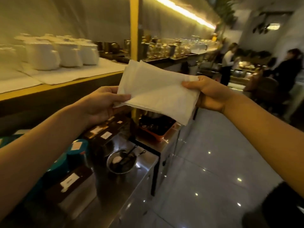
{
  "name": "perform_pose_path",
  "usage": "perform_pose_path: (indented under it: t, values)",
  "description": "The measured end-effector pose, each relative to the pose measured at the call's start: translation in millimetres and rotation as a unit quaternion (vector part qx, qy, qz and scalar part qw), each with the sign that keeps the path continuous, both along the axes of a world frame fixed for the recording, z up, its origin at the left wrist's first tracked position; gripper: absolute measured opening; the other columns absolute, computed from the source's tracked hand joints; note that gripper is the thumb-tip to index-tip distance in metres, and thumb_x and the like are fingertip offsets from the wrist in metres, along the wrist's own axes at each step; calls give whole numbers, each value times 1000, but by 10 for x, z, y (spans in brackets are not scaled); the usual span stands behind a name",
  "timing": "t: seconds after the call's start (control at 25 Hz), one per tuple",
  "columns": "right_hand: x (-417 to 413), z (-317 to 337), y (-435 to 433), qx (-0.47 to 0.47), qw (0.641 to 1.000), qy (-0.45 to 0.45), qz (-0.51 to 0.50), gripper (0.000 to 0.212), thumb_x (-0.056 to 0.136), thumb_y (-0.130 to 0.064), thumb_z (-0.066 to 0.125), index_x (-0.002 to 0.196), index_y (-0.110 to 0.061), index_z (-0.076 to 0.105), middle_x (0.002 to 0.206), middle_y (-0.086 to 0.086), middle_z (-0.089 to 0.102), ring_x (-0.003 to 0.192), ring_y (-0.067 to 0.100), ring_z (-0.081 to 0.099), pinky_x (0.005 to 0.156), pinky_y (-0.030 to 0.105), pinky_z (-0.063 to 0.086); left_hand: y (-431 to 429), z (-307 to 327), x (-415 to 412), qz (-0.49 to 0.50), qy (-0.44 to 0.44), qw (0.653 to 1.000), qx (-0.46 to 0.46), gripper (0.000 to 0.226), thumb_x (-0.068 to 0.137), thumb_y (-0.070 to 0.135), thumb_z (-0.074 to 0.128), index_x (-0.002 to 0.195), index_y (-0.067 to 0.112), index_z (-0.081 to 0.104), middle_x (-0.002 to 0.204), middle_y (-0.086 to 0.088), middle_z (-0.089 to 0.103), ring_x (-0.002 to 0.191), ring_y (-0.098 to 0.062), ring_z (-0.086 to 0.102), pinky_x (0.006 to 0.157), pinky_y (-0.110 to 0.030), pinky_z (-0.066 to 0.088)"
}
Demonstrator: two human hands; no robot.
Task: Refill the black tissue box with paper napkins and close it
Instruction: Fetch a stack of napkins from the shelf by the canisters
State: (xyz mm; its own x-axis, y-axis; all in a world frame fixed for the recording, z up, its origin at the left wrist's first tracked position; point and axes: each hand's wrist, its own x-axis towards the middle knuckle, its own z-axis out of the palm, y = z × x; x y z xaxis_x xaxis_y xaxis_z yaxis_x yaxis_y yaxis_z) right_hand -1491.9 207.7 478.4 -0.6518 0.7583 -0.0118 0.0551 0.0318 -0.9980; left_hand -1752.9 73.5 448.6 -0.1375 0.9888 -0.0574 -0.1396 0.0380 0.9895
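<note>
Forearms stretch out over steel counter. Left hand pinches one end of paper napkins, right hand the other; stack held level in mid-air, likely to square it for loading. Black tissue box possibly among dark boxes below; cannot tell.

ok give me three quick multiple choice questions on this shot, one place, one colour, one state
1. Where are the napkins? A. inside a box B. held in the air between both hands C. on the floor
2. What colour are they? A. white B. black C. teal
3. What is the left hand doing? A. hanging open B. pressing flat C. pinching the napkins' edge
Answers: 1 B, left hand and right hand hold them above the counter; 2 A, the stack is plainly white; 3 C, thumb and fingers clamp its edge.
</note>
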Motion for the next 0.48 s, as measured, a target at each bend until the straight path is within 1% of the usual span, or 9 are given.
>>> perform_pose_path:
  t: [0.08, 0.16, 0.28, 0.4, 0.48]
  values:
    - [526, 18, -56, 5, 998, 10, -63, 30, 97, -14, 51, 127, -17, 55, 102, 4, 71, 88, 18, 73, 66, 32, 59, 238, 53, 423, -46, 19, 999, -8, 32, 82, 9, 61, 114, 10, 66, 110, -7, 70, 91, -15, 71, 68, -24, 59]
    - [1061, 25, -122, 13, 993, 14, -117, 29, 97, -14, 51, 125, -17, 55, 105, 4, 69, 87, 17, 73, 66, 31, 59, 432, 110, 901, -83, 34, 996, -9, 28, 83, 9, 61, 111, 11, 67, 108, -6, 70, 86, -14, 72, 63, -22, 58]
    - [2013, 13, -300, 16, 980, 22, -197, 35, 95, -14, 53, 130, -17, 53, 111, 6, 67, 95, 21, 70, 68, 33, 60, 679, 129, 1784, -156, 33, 987, -12, 26, 81, 7, 62, 106, 11, 68, 108, -6, 70, 85, -14, 72, 63, -22, 58]
    - [2946, -29, -551, 12, 964, 41, -261, 29, 94, -10, 52, 122, -14, 59, 103, 5, 73, 93, 21, 71, 70, 33, 60, 838, 128, 2667, -218, 49, 975, -6, 26, 81, 8, 64, 107, 9, 69, 113, -7, 69, 95, -16, 70, 66, -22, 58]
    - [3610, -65, -754, 7, 952, 55, -302, 25, 94, -10, 51, 118, -13, 60, 97, 5, 75, 89, 20, 72, 68, 32, 59, 900, 153, 3329, -265, 57, 963, 1, 28, 79, 9, 65, 107, 8, 69, 113, -7, 68, 93, -16, 70, 64, -21, 57]
